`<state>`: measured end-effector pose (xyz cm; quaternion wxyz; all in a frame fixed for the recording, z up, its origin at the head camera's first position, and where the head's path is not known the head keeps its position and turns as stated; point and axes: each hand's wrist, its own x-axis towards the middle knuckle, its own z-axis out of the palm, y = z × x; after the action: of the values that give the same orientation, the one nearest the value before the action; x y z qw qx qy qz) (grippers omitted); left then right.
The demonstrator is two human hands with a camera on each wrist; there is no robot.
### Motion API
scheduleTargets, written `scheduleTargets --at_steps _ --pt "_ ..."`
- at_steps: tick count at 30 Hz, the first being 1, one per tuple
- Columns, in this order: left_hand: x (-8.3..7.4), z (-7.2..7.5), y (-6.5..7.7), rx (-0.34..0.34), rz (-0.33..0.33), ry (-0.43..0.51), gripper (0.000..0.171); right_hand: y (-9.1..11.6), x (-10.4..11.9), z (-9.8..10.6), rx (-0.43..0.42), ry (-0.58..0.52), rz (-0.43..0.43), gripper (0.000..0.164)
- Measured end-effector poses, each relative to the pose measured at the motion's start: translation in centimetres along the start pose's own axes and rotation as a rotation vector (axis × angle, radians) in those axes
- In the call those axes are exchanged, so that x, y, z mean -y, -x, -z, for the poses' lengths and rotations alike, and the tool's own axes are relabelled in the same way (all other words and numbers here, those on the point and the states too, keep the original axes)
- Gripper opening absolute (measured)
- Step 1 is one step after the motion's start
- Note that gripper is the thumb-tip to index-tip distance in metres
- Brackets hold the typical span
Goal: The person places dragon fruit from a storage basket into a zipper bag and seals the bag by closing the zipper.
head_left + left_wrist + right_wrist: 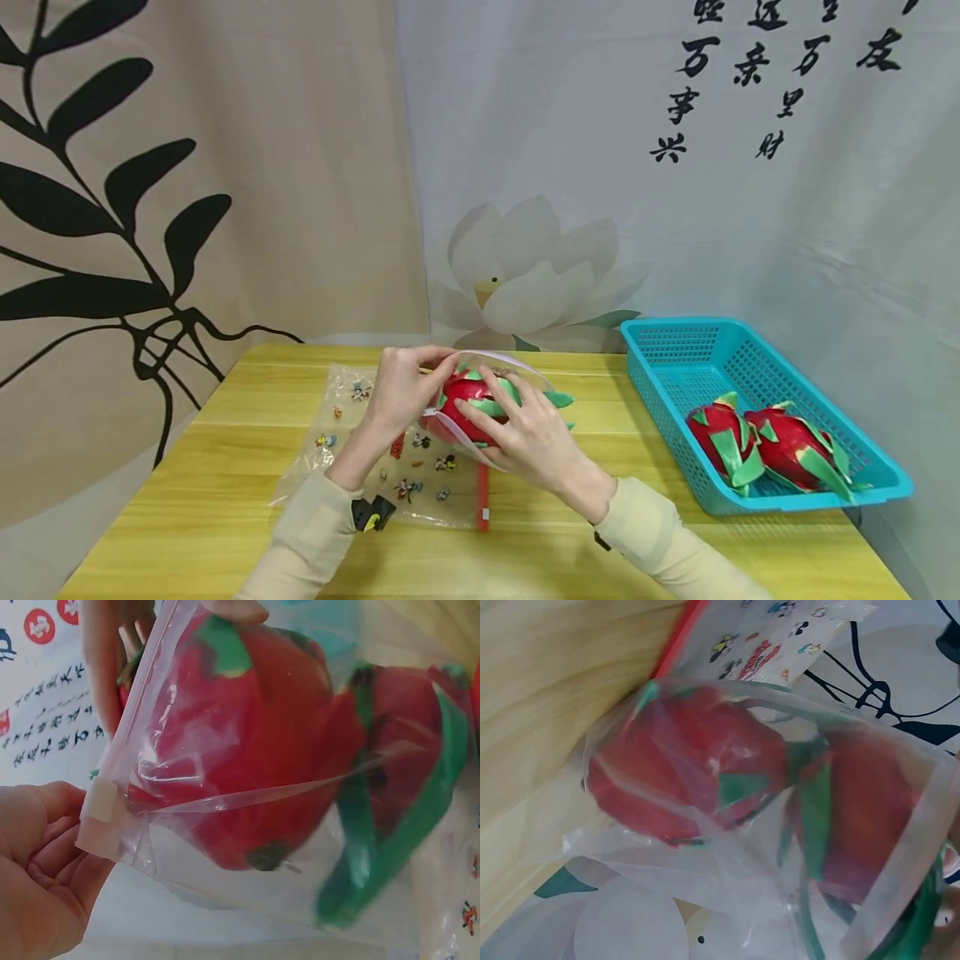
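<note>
My left hand (405, 387) pinches the rim of a clear zip bag (457, 429), its fingertips close to the white slider (100, 801) in the left wrist view. At the bag's mouth my right hand (528, 429) grips a red dragon fruit (472, 396), fingers spread over it; green leaf tips stick out beyond the hand. Through the plastic in the right wrist view show a dragon fruit (690, 772) low in the bag and another dragon fruit (862, 817) nearer the mouth. The palm hides part of the gripped fruit.
A turquoise basket (667, 442) stands at the right, with two dragon fruits (802, 450) inside. Under the hands lies a flat clear bag (330, 467) printed with cartoon figures, its red strip (483, 492) facing right. A printed cloth (525, 167) hangs behind the table (187, 500).
</note>
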<state>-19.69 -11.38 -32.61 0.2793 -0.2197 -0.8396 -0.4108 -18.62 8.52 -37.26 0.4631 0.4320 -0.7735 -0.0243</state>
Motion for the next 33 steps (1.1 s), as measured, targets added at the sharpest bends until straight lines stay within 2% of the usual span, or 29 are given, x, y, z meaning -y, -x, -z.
scheduleTargets --at_steps 7,15,23,29,33 --pt "-0.2 -0.3 0.0 -0.022 -0.06 -0.012 0.013 0.1 0.0 -0.1 0.038 -0.023 0.023 0.056" --pt "-0.7 -0.4 -0.2 -0.046 -0.117 -0.035 0.012 -0.9 -0.1 -1.6 -0.029 -0.02 0.091 0.042" --pt "-0.6 -0.3 -0.8 -0.102 -0.111 -0.047 0.012 -1.0 -0.3 -1.8 0.092 -0.02 0.04 0.045" --pt "-0.5 -0.5 -1.2 -0.139 -0.126 -0.06 0.011 -0.5 -0.9 -1.2 0.059 -0.103 0.053 0.04" --pt "-0.7 -0.8 -1.4 -0.136 -0.135 -0.073 0.012 0.0 -1.2 -0.5 0.077 -0.168 0.069 0.041"
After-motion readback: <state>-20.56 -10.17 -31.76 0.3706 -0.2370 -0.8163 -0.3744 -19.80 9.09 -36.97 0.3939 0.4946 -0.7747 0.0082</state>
